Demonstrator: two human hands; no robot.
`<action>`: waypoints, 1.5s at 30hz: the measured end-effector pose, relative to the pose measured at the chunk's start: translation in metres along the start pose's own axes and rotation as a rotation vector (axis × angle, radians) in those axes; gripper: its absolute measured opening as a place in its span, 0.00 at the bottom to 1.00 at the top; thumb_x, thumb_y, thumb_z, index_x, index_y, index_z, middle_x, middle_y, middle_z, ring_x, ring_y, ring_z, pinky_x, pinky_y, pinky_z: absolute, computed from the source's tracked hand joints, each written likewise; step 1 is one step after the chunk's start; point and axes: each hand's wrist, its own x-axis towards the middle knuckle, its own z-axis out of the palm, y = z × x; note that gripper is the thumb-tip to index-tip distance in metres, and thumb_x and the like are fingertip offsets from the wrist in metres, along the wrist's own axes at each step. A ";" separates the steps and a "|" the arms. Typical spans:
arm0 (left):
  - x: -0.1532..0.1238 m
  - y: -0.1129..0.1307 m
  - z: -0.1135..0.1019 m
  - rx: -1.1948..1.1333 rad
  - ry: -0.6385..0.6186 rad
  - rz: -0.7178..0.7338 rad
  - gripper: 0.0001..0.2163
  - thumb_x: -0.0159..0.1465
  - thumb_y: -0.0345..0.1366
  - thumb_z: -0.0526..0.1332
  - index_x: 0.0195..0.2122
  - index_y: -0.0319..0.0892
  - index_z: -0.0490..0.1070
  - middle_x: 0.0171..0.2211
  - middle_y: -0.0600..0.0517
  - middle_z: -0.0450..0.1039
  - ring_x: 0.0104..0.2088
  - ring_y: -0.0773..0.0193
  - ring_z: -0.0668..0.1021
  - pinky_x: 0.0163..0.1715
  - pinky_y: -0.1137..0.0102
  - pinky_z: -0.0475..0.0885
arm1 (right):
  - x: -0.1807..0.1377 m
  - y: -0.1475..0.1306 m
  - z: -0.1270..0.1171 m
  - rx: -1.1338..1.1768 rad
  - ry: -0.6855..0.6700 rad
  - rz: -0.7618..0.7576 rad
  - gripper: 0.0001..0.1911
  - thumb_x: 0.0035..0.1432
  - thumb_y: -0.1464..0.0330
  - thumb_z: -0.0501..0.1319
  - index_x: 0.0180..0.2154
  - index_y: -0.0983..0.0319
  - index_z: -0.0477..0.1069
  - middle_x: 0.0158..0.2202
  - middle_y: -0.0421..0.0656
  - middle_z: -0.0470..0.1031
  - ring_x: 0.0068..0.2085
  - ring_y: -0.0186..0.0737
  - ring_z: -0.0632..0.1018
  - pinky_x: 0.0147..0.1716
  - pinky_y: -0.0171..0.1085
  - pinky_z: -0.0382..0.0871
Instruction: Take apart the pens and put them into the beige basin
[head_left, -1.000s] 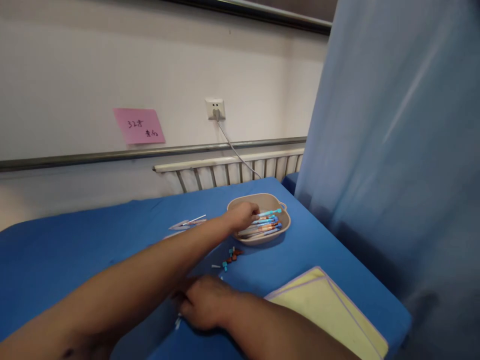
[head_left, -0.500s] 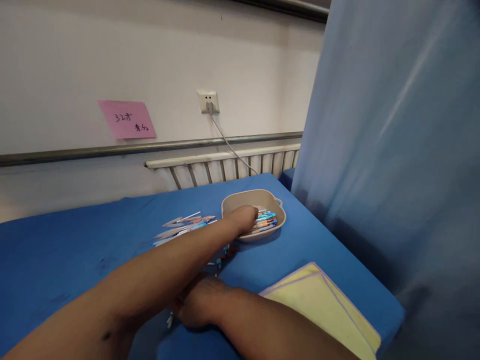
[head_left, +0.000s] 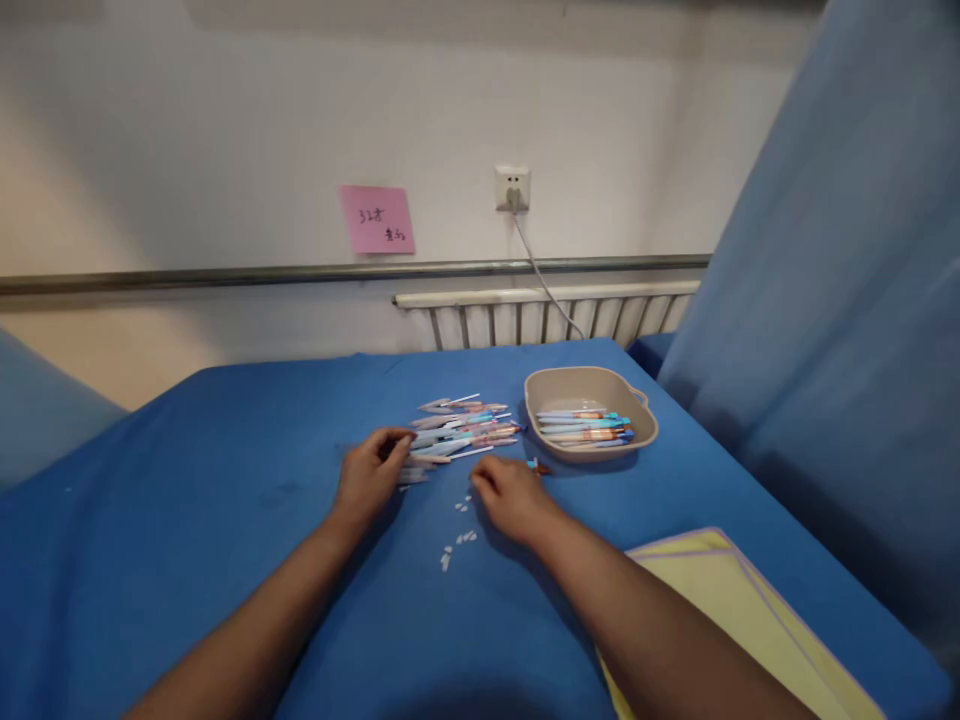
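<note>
A loose pile of pen parts (head_left: 463,430) lies on the blue table cover (head_left: 225,470). My left hand (head_left: 371,475) rests at the pile's near left end, fingers curled round a thin piece whose orange tip pokes out to the right. My right hand (head_left: 510,495) lies knuckles up just right of it, fingers bent down onto the cover beside small caps (head_left: 537,466). A beige dish (head_left: 592,395) holding several assembled blue and orange pens (head_left: 585,427) stands to the right. Tiny white bits (head_left: 459,535) lie between my hands.
A folded yellow cloth (head_left: 750,620) lies at the near right corner. A blue curtain (head_left: 840,300) hangs along the right side. Behind the table are a radiator (head_left: 540,320), a wall socket with a cable (head_left: 513,190) and a pink note (head_left: 376,219).
My left hand has pulled back from the dish to the pile of parts. My right hand has moved up beside it. The camera has swung left and back.
</note>
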 end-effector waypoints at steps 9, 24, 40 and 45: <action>-0.015 -0.036 -0.020 0.077 -0.149 0.062 0.14 0.60 0.42 0.53 0.38 0.41 0.73 0.34 0.50 0.76 0.34 0.61 0.76 0.37 0.69 0.69 | 0.019 0.004 0.012 -0.190 -0.003 -0.039 0.14 0.60 0.73 0.54 0.47 0.62 0.69 0.48 0.47 0.73 0.52 0.40 0.69 0.50 0.37 0.59; -0.021 -0.033 -0.029 0.249 -0.494 0.227 0.11 0.60 0.42 0.56 0.39 0.44 0.72 0.38 0.49 0.72 0.37 0.61 0.74 0.39 0.70 0.67 | 0.019 -0.002 0.008 -0.458 -0.119 0.026 0.12 0.60 0.74 0.52 0.44 0.63 0.70 0.45 0.50 0.73 0.47 0.47 0.69 0.45 0.40 0.58; -0.024 -0.029 -0.032 0.021 -0.446 0.104 0.14 0.60 0.45 0.56 0.40 0.41 0.70 0.36 0.49 0.74 0.35 0.60 0.74 0.36 0.68 0.67 | 0.000 0.001 -0.004 -0.463 -0.150 0.004 0.10 0.60 0.76 0.51 0.40 0.65 0.69 0.40 0.50 0.74 0.42 0.43 0.73 0.41 0.37 0.60; -0.033 -0.046 -0.038 -0.276 -0.386 -0.124 0.19 0.59 0.48 0.56 0.43 0.37 0.70 0.29 0.53 0.71 0.26 0.67 0.71 0.29 0.72 0.67 | -0.001 0.009 -0.004 -0.144 0.047 0.065 0.08 0.61 0.70 0.51 0.35 0.62 0.69 0.36 0.45 0.74 0.37 0.38 0.74 0.37 0.34 0.62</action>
